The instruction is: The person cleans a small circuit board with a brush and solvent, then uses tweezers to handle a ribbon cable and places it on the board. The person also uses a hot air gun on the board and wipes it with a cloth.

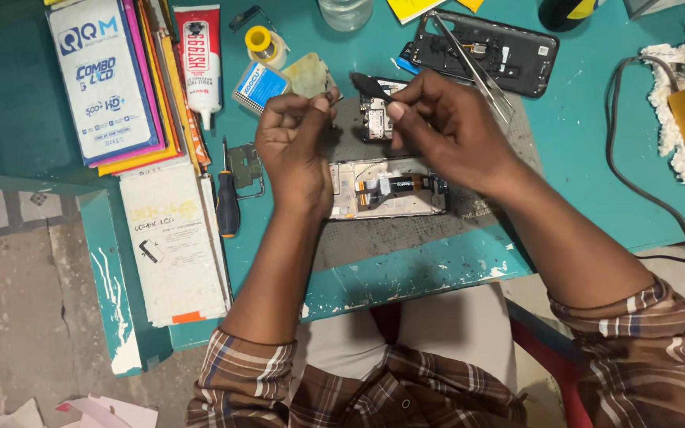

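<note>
Lying opened on the grey mat (438, 230): phone frame (388, 189), ribbon cables exposed, nothing refitted as far as shown. Above the frame, circuit board (376, 119) lies separate. Right hand (445, 131), over the frame, pinches a black brush (370, 85) between thumb and fingers. Left hand (295, 147), left of the frame, has fingertips pressed together on something too small to tell. Farther above the frame: back cover (509, 51) removed, tweezers (469, 59) across it. Left of the frame: screwdriver (227, 198), glue tube (200, 59), flat boxes (105, 79).
</note>
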A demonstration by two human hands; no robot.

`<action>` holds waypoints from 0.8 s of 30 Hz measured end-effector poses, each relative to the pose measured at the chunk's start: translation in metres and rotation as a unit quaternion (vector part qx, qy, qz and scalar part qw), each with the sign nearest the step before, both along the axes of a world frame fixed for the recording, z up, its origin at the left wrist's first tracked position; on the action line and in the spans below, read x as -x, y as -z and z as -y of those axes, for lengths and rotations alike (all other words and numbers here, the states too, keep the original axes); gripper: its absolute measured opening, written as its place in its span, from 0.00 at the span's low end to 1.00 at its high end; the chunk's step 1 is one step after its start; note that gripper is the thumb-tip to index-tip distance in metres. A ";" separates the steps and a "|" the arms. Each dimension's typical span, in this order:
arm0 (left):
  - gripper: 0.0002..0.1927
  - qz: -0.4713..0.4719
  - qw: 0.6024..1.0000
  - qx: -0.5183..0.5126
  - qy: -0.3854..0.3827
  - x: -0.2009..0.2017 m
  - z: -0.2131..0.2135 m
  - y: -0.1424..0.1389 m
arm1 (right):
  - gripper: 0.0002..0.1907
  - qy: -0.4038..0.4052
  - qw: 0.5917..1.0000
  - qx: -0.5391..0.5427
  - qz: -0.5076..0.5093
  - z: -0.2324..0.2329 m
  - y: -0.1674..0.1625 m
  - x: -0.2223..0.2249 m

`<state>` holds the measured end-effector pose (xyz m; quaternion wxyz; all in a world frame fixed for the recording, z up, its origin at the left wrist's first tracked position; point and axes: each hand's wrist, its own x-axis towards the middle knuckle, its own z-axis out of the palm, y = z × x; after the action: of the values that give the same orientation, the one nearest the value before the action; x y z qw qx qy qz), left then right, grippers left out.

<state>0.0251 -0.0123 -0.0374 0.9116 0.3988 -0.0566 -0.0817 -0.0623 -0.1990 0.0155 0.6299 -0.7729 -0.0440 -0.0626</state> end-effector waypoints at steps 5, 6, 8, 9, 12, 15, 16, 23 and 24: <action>0.09 -0.019 0.999 0.033 0.011 0.006 0.003 0.000 | 0.06 -0.002 1.000 0.006 0.018 -0.021 0.011 -0.001; 0.10 -0.007 0.999 0.036 0.018 0.010 0.005 0.001 | 0.06 -0.001 1.000 -0.012 0.027 -0.024 0.012 -0.002; 0.11 0.019 0.999 0.031 0.033 0.014 0.008 0.002 | 0.07 0.002 0.998 -0.037 0.042 -0.026 0.013 -0.002; 0.11 0.031 0.998 0.022 0.041 0.015 0.007 0.003 | 0.07 0.004 0.998 -0.045 0.046 -0.025 0.013 -0.001; 0.10 0.024 0.998 0.044 0.029 0.014 0.005 0.002 | 0.07 0.007 0.999 -0.023 0.022 -0.023 0.013 0.000; 0.11 0.032 0.999 0.026 0.007 0.012 0.005 0.001 | 0.07 0.003 1.000 -0.002 0.021 -0.023 0.012 0.000; 0.11 0.040 0.999 0.011 0.002 0.012 0.006 0.001 | 0.06 0.002 1.000 0.003 0.026 -0.023 0.012 0.000; 0.11 -0.002 0.998 0.055 0.030 0.012 0.007 0.005 | 0.07 -0.002 1.000 0.004 0.028 -0.023 0.012 -0.002; 0.11 0.001 0.998 0.050 0.042 0.012 0.007 0.006 | 0.07 -0.005 0.999 -0.011 0.036 -0.023 0.011 -0.002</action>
<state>0.0135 -0.0192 -0.0433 0.9261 0.3502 -0.0780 -0.1170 -0.0606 -0.1763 0.0041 0.6366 -0.7630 -0.0696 -0.0874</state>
